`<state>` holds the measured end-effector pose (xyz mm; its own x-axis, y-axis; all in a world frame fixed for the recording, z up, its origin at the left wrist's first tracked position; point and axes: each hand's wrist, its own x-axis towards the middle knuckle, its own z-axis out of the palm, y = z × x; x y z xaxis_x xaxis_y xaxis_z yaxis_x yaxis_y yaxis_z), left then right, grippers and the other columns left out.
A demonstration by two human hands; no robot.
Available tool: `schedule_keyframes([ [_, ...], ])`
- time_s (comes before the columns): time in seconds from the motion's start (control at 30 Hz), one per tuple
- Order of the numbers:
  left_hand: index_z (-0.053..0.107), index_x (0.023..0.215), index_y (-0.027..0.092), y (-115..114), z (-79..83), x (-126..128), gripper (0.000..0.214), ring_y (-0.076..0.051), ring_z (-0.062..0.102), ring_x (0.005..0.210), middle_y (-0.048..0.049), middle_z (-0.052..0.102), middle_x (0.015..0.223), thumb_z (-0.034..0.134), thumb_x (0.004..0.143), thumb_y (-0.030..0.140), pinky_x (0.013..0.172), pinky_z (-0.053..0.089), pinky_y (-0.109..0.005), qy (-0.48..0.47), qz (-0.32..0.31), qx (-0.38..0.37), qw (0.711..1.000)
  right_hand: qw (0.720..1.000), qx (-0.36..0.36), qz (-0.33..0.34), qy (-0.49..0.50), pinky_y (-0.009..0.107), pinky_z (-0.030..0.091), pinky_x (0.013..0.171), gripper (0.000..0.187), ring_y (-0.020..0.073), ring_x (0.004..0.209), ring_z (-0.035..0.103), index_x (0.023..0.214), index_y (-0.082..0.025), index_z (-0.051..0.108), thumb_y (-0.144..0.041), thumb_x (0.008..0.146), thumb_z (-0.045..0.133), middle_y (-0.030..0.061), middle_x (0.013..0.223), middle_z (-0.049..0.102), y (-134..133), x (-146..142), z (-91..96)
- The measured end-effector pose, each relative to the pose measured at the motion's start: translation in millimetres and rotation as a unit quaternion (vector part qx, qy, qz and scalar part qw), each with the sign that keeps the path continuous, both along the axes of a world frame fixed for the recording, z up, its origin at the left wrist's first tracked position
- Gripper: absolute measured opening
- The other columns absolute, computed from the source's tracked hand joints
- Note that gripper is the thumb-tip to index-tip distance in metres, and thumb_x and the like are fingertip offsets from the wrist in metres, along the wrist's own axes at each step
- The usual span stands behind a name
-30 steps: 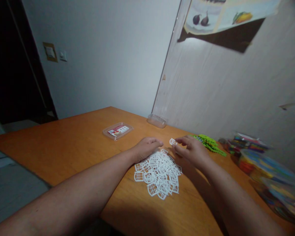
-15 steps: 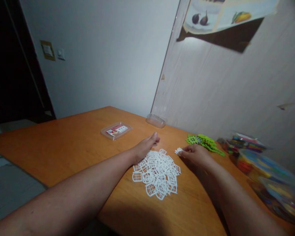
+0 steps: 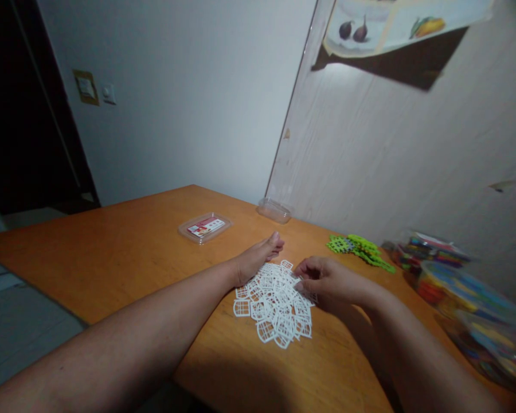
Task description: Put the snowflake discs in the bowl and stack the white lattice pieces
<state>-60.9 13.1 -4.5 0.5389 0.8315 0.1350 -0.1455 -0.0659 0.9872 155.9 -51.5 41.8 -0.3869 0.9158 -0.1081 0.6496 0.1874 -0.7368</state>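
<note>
A heap of white lattice pieces [image 3: 279, 307], shaped like small window frames with some rounded tops, lies on the orange-brown table. Along its far left edge rests my left hand [image 3: 262, 253], side down, thumb uppermost and fingers extended to the right. They look loosely apart with nothing visible in them. At the heap's right side is my right hand [image 3: 320, 278], its thumb and forefinger apart over the pieces. No piece shows between those fingers, though the hand covers part of the heap.
Behind the heap lie a clear plastic lid [image 3: 204, 228] with a label and a clear plastic box [image 3: 275, 210] by the wall. Green lattice pieces [image 3: 363, 250] lie beyond my right hand. Blurred tubs [image 3: 468, 292] of colourful things line the table's right side.
My right hand has moved left onto the heap's edge. The white piece it pinched beside the heap no longer shows in its fingers. My left hand stays nearly in place.
</note>
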Motion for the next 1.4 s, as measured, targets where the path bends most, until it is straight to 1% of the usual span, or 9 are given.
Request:
schedule_keyframes([
  [0.23, 0.048, 0.140, 0.008, -1, 0.3, 0, 0.090, -0.029, 0.045, 0.134, -0.0215, 0.048, 0.145, 0.035, 0.086, 0.078, 0.113, 0.030, -0.041, -0.015, -0.007, -0.013, 1.000, 0.992, 0.081, 0.042, -0.089, 0.025, 0.041, 0.061, 0.044, 0.0140, 0.071, 0.052, 0.107, -0.020, 0.064, -0.042, 0.071, 0.078, 0.0004, 0.082, 0.058, -5, -24, -1.0],
  [0.37, 0.048, 0.139, 0.009, -5, 4.5, 1, 0.090, -0.030, 0.045, 0.133, -0.0215, 0.048, 0.144, 0.037, 0.084, 0.079, 0.112, 0.031, -0.041, -0.020, -0.010, -0.023, 0.999, 0.986, 0.124, 0.028, -0.109, 0.024, 0.037, 0.058, 0.030, 0.0132, 0.069, 0.051, 0.097, -0.020, 0.064, -0.036, 0.074, 0.073, -0.0001, 0.080, 0.057, -4, -32, -7.0],
  [0.5, 0.050, 0.137, 0.007, -7, 6.4, 2, 0.090, -0.029, 0.048, 0.130, -0.0229, 0.050, 0.141, 0.039, 0.084, 0.079, 0.111, 0.033, -0.041, -0.027, -0.012, -0.027, 0.999, 0.993, 0.095, 0.016, -0.073, 0.023, 0.034, 0.054, 0.007, 0.0104, 0.061, 0.048, 0.079, -0.018, 0.059, -0.024, 0.078, 0.063, -0.0018, 0.070, 0.055, -2, -33, -9.5],
  [0.63, 0.052, 0.132, 0.005, -3, 2.4, 3, 0.087, -0.029, 0.050, 0.126, -0.0232, 0.053, 0.137, 0.041, 0.084, 0.078, 0.109, 0.035, -0.041, -0.034, -0.018, -0.026, 0.999, 0.998, 0.034, 0.012, -0.042, 0.022, 0.033, 0.051, 0.020, 0.0098, 0.058, 0.045, 0.086, -0.019, 0.057, -0.036, 0.080, 0.066, -0.0037, 0.068, 0.051, -5, -29, -5.2],
  [0.77, 0.055, 0.128, 0.007, 1, -2.4, 3, 0.082, -0.027, 0.052, 0.122, -0.0210, 0.055, 0.133, 0.043, 0.084, 0.076, 0.107, 0.036, -0.041, -0.038, -0.023, -0.019, 0.999, 0.995, 0.044, 0.028, -0.084, 0.022, 0.034, 0.052, 0.045, 0.0120, 0.065, 0.048, 0.099, -0.020, 0.057, -0.044, 0.068, 0.079, -0.0028, 0.074, 0.055, -7, -24, -1.3],
  [0.93, 0.060, 0.121, 0.009, -3, 2.0, 1, 0.075, -0.026, 0.054, 0.116, -0.0176, 0.060, 0.125, 0.047, 0.085, 0.073, 0.103, 0.037, -0.040, -0.021, -0.026, 0.002, 0.999, 0.995, 0.057, 0.024, -0.081, 0.022, 0.033, 0.052, 0.024, 0.0112, 0.062, 0.046, 0.085, -0.020, 0.057, -0.030, 0.070, 0.073, -0.0027, 0.070, 0.055, -5, -24, -4.7],
  [1.03, 0.065, 0.112, 0.011, -8, 8.4, -2, 0.066, -0.024, 0.057, 0.106, -0.0138, 0.065, 0.114, 0.049, 0.086, 0.070, 0.095, 0.040, -0.037, 0.018, -0.028, 0.023, 0.999, 0.999, 0.028, -0.004, -0.024, 0.022, 0.033, 0.050, 0.018, 0.0096, 0.056, 0.043, 0.076, -0.019, 0.053, -0.030, 0.075, 0.067, -0.0035, 0.064, 0.050, -2, -24, -6.2],
  [1.23, 0.063, 0.092, 0.014, -11, 11.8, -6, 0.046, -0.013, 0.050, 0.068, -0.0009, 0.058, 0.077, 0.064, 0.080, 0.058, 0.061, 0.038, -0.025, 0.108, -0.039, 0.061, 0.992, 0.986, -0.005, -0.109, 0.125, 0.022, 0.030, 0.046, 0.034, 0.0086, 0.049, 0.041, 0.069, -0.018, 0.053, -0.048, 0.073, 0.070, -0.0043, 0.056, 0.048, 2, -23, -2.2],
  [1.4, 0.058, 0.083, 0.014, -13, 11.4, -6, 0.040, -0.008, 0.042, 0.058, 0.0030, 0.050, 0.068, 0.065, 0.078, 0.053, 0.052, 0.029, -0.021, 0.114, -0.037, 0.075, 0.990, 0.986, 0.039, -0.100, 0.130, 0.023, 0.033, 0.049, 0.031, 0.0097, 0.053, 0.045, 0.077, -0.018, 0.057, -0.046, 0.075, 0.069, -0.0036, 0.061, 0.052, 5, -23, -2.2],
])
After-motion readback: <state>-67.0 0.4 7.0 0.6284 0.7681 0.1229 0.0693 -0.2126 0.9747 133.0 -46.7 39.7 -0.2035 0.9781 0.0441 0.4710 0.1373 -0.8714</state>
